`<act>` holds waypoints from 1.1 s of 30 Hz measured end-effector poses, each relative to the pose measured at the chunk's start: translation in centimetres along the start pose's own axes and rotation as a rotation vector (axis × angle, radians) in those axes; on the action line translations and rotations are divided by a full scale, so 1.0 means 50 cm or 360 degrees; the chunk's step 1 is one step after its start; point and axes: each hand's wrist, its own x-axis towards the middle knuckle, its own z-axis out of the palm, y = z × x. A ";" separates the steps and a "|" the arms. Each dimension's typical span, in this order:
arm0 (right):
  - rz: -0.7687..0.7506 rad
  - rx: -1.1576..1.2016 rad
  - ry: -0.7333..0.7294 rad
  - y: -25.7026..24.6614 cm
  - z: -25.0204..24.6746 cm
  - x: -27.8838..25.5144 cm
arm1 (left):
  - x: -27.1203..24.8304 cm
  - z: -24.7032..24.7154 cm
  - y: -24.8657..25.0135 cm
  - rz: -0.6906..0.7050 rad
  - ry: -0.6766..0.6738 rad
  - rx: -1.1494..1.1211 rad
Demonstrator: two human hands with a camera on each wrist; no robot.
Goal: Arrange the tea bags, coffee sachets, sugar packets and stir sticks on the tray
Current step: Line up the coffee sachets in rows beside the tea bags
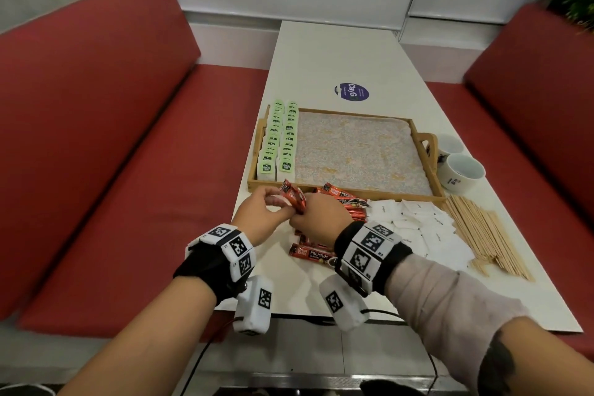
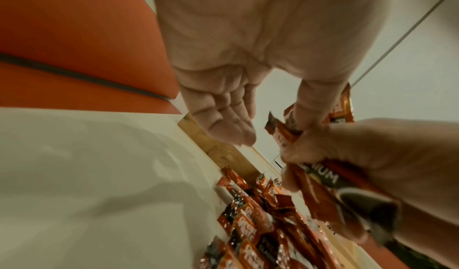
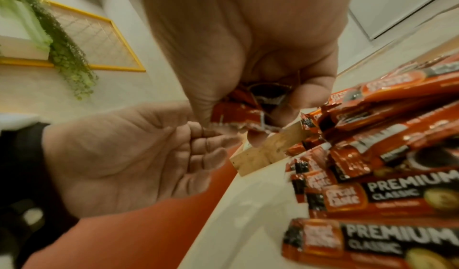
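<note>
- A small bunch of coffee sachets is held up just above the white table, right at the near left corner of the wooden tray.
- The right hand is wrapped round the lower end of that bunch; in the right wrist view its fingers and thumb are curled tight on the red foil.
- The left hand is brought in from the left, thumb pressed on the upper end of a held sachet in the left wrist view, the other fingers kept loosely bent and apart from the foil.
- More red sachets, marked PREMIUM CLASSIC, are left scattered flat on the table under and around the hands.
- On the tray, two neat rows of green tea bags are lined along the left side, near edge to far edge; the rest of the patterned liner is bare.
- White sugar packets are spread loose to the right of the sachets, near the tray's near rim.
- Wooden stir sticks are laid in a fan at the right edge of the table, just beside the sugar.
- Two white cups are parked just beside the tray's right handle.
</note>
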 end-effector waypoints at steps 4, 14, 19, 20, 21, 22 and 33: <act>0.0050 0.0384 0.0162 -0.018 -0.016 -0.001 | -0.007 -0.005 0.032 -0.0264 -0.0258 -0.0430; 0.0052 0.0580 0.0094 -0.068 -0.039 0.014 | -0.001 -0.011 0.074 -0.0368 -0.0513 -0.1159; -0.0185 0.0391 0.0098 -0.091 -0.055 0.022 | 0.013 -0.022 0.091 -0.0282 -0.0506 -0.1290; -0.0206 0.0401 0.0074 -0.093 -0.059 0.023 | 0.016 -0.024 0.091 -0.0272 -0.0492 -0.1315; -0.0214 0.0410 0.0071 -0.090 -0.061 0.029 | 0.021 -0.025 0.090 -0.0262 -0.0481 -0.1333; -0.0224 0.0400 0.0051 -0.089 -0.063 0.032 | 0.024 -0.026 0.088 -0.0251 -0.0474 -0.1341; -0.0108 0.0775 0.0126 -0.081 -0.054 0.051 | 0.057 -0.035 0.082 -0.0197 -0.0282 -0.1278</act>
